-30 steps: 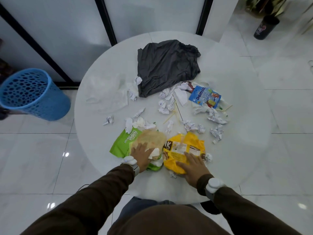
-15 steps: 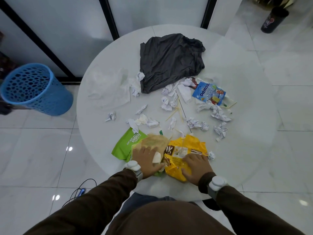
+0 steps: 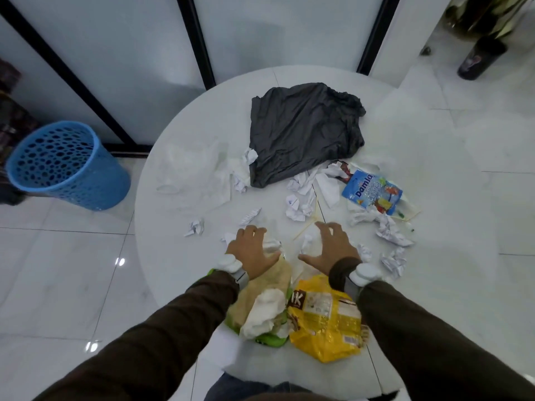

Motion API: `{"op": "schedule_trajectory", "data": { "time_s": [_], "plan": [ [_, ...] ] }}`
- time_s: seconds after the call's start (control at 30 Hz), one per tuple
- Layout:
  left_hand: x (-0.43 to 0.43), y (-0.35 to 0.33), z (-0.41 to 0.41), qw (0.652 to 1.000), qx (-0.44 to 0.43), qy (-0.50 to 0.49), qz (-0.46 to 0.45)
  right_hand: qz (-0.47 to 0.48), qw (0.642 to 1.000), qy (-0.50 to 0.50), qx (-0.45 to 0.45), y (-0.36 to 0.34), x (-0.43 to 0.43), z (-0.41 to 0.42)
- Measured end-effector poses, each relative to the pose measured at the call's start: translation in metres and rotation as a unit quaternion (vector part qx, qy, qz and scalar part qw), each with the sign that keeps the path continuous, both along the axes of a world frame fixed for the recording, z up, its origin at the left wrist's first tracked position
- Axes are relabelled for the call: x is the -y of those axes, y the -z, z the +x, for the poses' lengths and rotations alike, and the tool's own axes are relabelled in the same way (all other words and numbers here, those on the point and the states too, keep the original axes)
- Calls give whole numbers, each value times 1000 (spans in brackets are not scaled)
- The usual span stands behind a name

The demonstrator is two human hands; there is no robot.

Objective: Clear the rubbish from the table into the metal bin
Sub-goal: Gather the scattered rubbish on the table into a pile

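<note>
— Where's the rubbish?
— Paper scraps (image 3: 391, 235) lie mid-desk (image 3: 440, 215); a yellow wrapper (image 3: 325, 322) and a green packet (image 3: 270, 340) sit at the near edge.
— The grips?
— The left grip (image 3: 251, 251) curls onto a crumpled paper (image 3: 272, 245); the right grip (image 3: 333, 248) is spread wide over scraps. The blue bin (image 3: 68, 166) stands on the floor, left.

Green packet (image 3: 269, 340) (mostly) under tan bag (image 3: 251, 296)

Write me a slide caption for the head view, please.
Over a littered white table, left hand and right hand reach among crumpled paper.
</note>
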State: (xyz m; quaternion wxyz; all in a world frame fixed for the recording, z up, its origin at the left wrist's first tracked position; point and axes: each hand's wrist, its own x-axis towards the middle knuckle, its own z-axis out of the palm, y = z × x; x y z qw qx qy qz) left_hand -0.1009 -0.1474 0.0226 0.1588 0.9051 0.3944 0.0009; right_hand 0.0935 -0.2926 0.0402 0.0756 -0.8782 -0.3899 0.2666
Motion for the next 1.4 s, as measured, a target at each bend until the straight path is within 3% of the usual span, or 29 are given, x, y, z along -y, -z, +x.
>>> {"op": "schedule_trajectory", "data": {
  "time_s": [0.17,0.43,0.6,0.8,1.0,1.17,1.4],
  "plan": [
    [-53,15,43,988,-127,-51,-76,-66,997,-28,19,5,-75,36],
    [-89,48,59,958,-208,-55,-192,-182,976,-113,40,22,-144,60],
    [-81,46,64,959,-239,9,-150,-206,969,-133,26,37,-152,59],
    [-62,44,62,971,-200,23,-130,-150,981,-119,35,42,-135,33],
    [-40,45,52,967,-158,89,-181,-143,976,-162,-5,54,-102,0],
    [-26,39,42,956,-197,113,-186,-139,971,-190,-43,56,-76,-10],
    [-13,46,8,952,-235,71,-184,-112,965,-229,-55,52,-33,-32]
  ]
}}
